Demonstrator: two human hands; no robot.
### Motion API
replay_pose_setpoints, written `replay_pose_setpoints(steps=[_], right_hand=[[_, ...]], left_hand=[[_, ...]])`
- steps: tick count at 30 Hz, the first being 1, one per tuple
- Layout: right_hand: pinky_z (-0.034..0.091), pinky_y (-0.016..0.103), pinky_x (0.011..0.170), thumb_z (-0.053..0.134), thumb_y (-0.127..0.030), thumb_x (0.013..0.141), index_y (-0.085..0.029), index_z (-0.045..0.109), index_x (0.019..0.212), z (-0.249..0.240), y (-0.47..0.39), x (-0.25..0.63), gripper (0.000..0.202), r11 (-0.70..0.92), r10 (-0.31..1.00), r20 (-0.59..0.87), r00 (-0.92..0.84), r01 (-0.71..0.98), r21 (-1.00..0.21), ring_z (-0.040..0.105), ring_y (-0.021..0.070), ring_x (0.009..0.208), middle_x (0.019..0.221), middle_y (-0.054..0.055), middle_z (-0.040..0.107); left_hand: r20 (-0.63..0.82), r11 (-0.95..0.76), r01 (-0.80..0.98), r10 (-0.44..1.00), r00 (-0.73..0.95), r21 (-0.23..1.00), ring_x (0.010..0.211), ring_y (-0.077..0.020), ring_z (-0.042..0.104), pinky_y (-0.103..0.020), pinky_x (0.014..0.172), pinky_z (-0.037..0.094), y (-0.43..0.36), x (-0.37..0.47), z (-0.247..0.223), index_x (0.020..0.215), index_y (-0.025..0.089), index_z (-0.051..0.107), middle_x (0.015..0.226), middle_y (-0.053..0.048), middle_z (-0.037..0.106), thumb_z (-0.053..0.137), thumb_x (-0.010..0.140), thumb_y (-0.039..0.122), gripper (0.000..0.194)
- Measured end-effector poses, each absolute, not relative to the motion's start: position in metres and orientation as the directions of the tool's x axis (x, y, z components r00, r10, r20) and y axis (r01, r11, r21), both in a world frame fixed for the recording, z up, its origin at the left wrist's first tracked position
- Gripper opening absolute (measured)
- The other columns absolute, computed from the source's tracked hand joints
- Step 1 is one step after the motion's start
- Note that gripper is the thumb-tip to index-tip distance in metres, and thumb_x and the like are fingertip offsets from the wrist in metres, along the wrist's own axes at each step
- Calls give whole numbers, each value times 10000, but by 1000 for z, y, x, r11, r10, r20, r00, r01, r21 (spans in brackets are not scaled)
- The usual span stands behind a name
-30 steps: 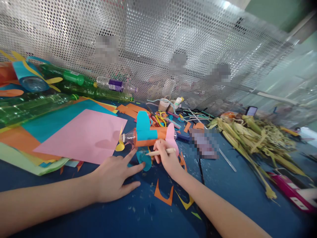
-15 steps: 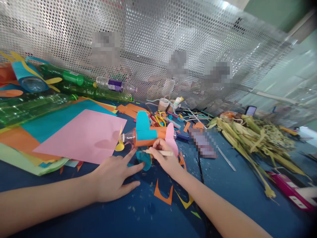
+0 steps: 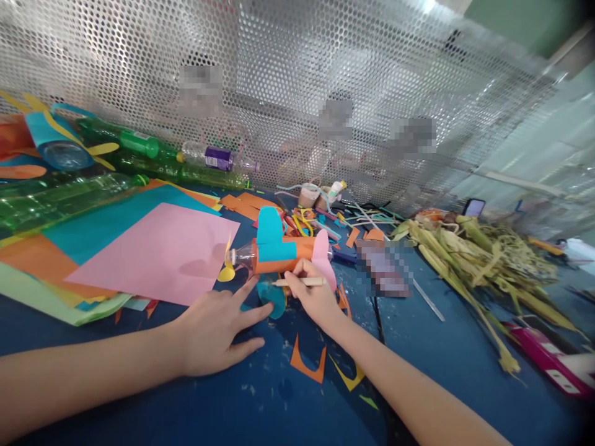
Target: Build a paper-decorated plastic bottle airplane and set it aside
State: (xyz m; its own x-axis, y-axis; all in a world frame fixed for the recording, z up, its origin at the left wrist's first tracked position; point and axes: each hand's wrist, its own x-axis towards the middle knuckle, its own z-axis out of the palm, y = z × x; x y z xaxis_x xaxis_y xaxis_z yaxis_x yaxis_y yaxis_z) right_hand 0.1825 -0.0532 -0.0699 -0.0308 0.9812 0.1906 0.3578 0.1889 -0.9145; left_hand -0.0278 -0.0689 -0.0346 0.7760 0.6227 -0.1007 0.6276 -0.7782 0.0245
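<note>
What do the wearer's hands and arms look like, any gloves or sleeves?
Left hand and right hand are both ungloved, with no rings visible. The left forearm and right forearm are slim and bare: no sleeve, watch, bracelet, cable or marking shows.

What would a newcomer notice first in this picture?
Probably the clear plastic bottle wrapped in orange paper, with a rounded blue paper wing, lying mid-picture. The right hand holds a pale, thin stick close to its near side. Next might come the large pink paper sheet at left and the heap of yellowish husks at right.
</note>
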Motion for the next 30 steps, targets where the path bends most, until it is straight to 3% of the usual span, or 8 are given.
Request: replay_pose_setpoints(steps=[30], right_hand=[[386, 229, 474, 518, -400, 833, -229, 390, 680, -75, -51, 183, 263, 202, 978, 205, -32, 380, -903, 554, 131, 511, 542, -55, 480]], left_hand=[[-78, -781, 623, 619, 781, 43, 826, -291, 629, -459, 688, 493, -69, -28, -37, 1341, 357, 380, 1421, -182, 307, 289, 888, 521, 490]])
